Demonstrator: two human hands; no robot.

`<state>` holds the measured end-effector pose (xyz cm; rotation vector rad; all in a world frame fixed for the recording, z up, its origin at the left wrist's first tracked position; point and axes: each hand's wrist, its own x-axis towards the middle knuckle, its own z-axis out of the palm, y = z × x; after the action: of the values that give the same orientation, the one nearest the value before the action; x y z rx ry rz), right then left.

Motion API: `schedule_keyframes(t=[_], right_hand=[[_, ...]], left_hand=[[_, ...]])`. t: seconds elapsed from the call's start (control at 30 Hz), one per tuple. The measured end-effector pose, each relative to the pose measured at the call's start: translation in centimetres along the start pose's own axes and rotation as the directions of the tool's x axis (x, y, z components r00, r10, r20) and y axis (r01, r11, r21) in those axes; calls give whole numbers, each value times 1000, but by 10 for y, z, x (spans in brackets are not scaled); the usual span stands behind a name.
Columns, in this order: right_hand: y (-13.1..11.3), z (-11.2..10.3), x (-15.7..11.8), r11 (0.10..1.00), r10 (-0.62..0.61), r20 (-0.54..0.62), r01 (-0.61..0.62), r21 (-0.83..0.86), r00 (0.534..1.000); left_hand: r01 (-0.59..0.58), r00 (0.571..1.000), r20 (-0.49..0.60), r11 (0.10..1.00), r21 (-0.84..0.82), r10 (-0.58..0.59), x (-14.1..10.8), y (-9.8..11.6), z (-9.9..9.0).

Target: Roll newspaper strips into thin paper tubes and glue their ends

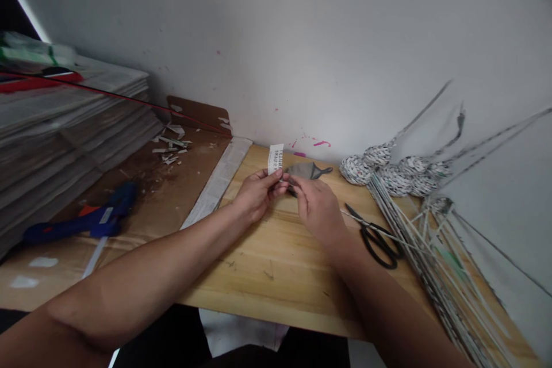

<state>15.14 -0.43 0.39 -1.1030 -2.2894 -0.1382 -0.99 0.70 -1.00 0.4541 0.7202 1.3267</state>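
Note:
My left hand pinches a small printed paper strip that stands up above its fingertips. My right hand meets it, with thumb and fingers closed at the strip's lower end. A thin paper rod runs out to the right from under my right hand, over the scissors. Behind the hands, a grey pointed tool or piece lies on the wooden board; what it is cannot be told.
Black-handled scissors lie right, beside a bundle of paper rods. Woven paper balls sit by the wall. Left are a blue glue gun, paper scraps and stacked newspapers.

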Motion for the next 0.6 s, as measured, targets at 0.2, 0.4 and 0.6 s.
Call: schedule_keyframes(t=[0.2, 0.4, 0.6], right_hand=[[-2, 0, 0, 998, 63, -12, -63, 18, 998], [-4, -6, 0, 994, 112, 78, -112, -1, 991], [-3, -7, -2, 994, 111, 69, -108, -34, 991]], left_hand=[[-8, 999, -36, 1000, 14, 8, -2, 1, 2], [-9, 1000, -29, 1000, -6, 9, -2, 0, 3], [6, 1000, -20, 1000, -13, -6, -1, -1, 2]])
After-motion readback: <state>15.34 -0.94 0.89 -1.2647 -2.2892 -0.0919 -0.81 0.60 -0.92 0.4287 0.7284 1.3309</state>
